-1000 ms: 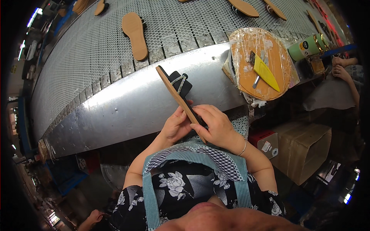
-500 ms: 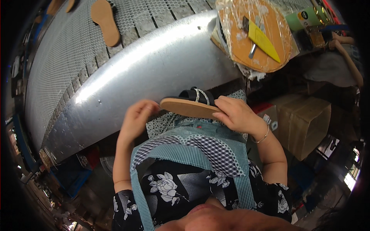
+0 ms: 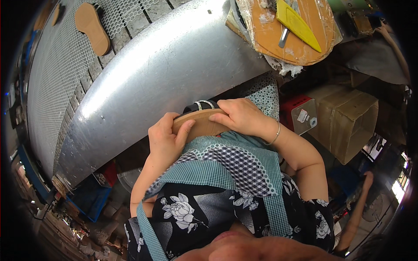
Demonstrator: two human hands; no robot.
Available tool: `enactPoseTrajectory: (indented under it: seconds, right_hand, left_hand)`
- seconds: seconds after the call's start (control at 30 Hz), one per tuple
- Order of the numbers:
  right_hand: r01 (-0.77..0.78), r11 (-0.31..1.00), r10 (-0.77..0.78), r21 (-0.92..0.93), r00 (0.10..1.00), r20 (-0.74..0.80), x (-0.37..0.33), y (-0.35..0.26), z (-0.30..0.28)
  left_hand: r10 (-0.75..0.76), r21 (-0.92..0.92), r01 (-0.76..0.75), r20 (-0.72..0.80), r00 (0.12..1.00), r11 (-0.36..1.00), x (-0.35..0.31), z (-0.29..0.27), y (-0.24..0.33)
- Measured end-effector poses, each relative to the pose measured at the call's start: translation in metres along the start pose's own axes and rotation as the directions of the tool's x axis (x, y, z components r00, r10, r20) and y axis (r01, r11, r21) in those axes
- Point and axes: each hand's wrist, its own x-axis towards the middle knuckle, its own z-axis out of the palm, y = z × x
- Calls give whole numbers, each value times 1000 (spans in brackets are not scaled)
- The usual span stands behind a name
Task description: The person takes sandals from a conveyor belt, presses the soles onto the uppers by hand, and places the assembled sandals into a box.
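Just above my lap, both hands grip a black sandal (image 3: 201, 123) with a tan sole and sparkling strap trim. Its sole is turned toward me, and most of the upper is hidden behind it. My left hand (image 3: 169, 135) is closed round the left end, thumb pressed on the sole. At the other side, my right hand (image 3: 241, 115) holds the edge, with its thumb on the sole and its fingers behind. A checked apron (image 3: 209, 169) lies close under the sandal.
A curved metal edge (image 3: 161, 65) runs in front of me beside a mesh conveyor (image 3: 126, 15) carrying a tan-soled shoe (image 3: 92, 29). At the right, a round orange board (image 3: 265, 41) bears a yellow scraper (image 3: 298, 26). A cardboard box (image 3: 346, 124) stands below; other people's arms show at far right.
My left hand has closed on the sandal's left end, where it was beside it before. The sandal has moved left and closer to me, its sole tilted more into view.
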Motion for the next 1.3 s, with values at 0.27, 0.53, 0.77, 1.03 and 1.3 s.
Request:
enactPoseTrajectory:
  seconds: [0.27, 0.53, 0.77, 1.03, 1.3]
  right_hand:
    - [-152, 986, 131, 71, 961, 245, 20, 30, 5]
    - [-107, 993, 98, 39, 978, 186, 27, 38, 12]
    - [-145, 987, 140, 70, 987, 81, 4, 45, 5]
    - [-199, 980, 199, -17, 970, 138, 13, 51, 8]
    - [-147, 989, 142, 32, 982, 121, 17, 57, 10]
  left_hand:
    - [-140, 93, 131, 100, 985, 987, 21, 11, -11]
    - [-76, 110, 68, 68, 995, 992, 30, 17, -18]
    - [-25, 203, -5, 146, 989, 979, 41, 26, 9]
    - [-53, 183, 22, 167, 985, 983, 48, 33, 7]
    - [45, 345, -86, 125, 991, 935, 54, 33, 21]
